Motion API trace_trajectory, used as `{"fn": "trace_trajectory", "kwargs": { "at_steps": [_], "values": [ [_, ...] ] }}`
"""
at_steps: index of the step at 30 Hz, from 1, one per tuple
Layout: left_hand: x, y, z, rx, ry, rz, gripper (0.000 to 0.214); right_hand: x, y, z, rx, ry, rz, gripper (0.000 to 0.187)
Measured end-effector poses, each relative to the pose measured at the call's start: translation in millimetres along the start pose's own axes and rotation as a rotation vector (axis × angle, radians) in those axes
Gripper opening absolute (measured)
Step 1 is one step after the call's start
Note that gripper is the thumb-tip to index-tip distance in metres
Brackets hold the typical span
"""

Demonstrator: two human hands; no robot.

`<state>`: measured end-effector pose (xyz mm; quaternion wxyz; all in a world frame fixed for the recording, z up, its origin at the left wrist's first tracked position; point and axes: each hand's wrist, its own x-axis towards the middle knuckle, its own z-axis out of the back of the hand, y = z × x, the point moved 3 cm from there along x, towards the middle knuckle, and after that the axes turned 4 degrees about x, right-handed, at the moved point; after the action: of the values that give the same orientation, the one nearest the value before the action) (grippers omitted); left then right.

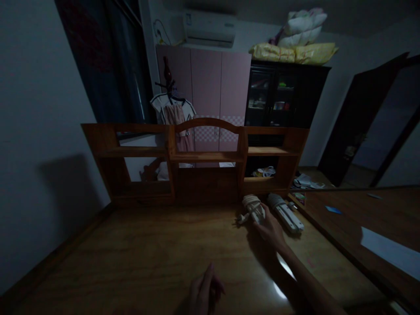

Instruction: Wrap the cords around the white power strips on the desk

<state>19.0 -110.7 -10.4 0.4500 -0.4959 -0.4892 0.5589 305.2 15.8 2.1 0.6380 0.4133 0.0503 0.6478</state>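
Note:
My right hand (269,227) reaches forward across the wooden desk (147,258) and rests on a white power strip (253,207) with its cord wound around it; the fingers curl over its near end. A second white power strip (285,212), also cord-wrapped, lies just to the right of it, apart from the hand. My left hand (204,294) hovers low over the desk's near edge with fingers loosely bent and nothing in it.
A wooden shelf unit (197,157) stands along the desk's back edge. Behind it are a pink wardrobe (213,87), a dark cabinet (282,94) topped with bedding, and hanging clothes (173,116). A second table (377,218) with paper adjoins on the right. The room is dim.

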Motion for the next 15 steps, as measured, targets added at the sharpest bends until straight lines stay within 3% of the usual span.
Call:
{"fn": "trace_trajectory", "kwargs": {
  "at_steps": [3,11,15],
  "values": [
    [6.3,-0.8,-7.5,-0.041,0.073,0.033,0.062,-6.6,22.2,-0.1,0.038,0.071,0.05,0.072],
    [4.3,-30.4,-32.1,-0.159,0.219,-0.105,0.059,-33.7,99.9,-4.8,0.217,0.126,0.204,0.082],
    [4.8,-29.3,-37.0,-0.158,0.123,-0.02,0.063,-54.0,138.2,-1.5,0.382,0.175,0.21,0.085]
  ]
}}
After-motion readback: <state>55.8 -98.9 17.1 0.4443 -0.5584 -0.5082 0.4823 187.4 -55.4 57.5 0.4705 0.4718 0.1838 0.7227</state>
